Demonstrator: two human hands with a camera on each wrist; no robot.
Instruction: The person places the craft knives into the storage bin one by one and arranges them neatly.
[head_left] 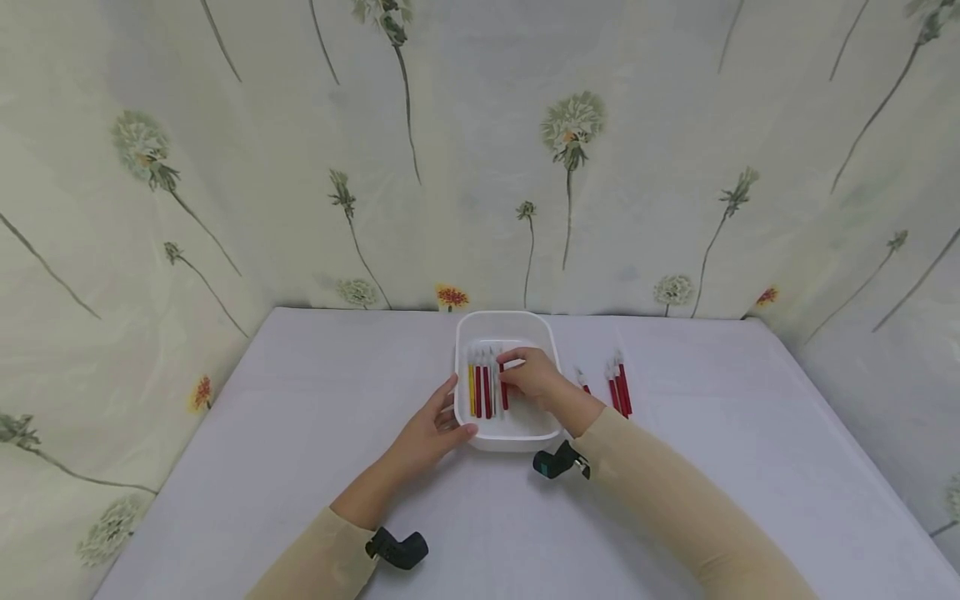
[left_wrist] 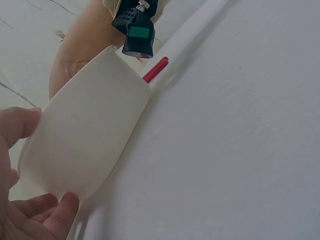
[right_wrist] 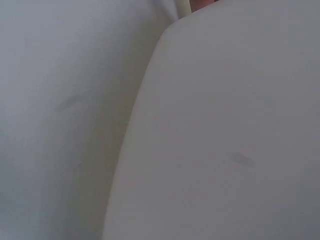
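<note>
A white plastic tray stands at the far middle of the table. Inside, several slim pen-like tools with pale pointed tips lie side by side: a yellow one, red ones and a silver one. My left hand grips the tray's near left corner, thumb on the front and fingers along the side; the left wrist view shows its fingers on the white wall. Reaching in from the right, my right hand pinches a red pen-like tool beside the row.
Several more red pen-like tools lie together on the table right of the tray, and another lies closer, partly behind the right forearm. A white cloth covers the table. Behind it hangs a flower-patterned curtain.
</note>
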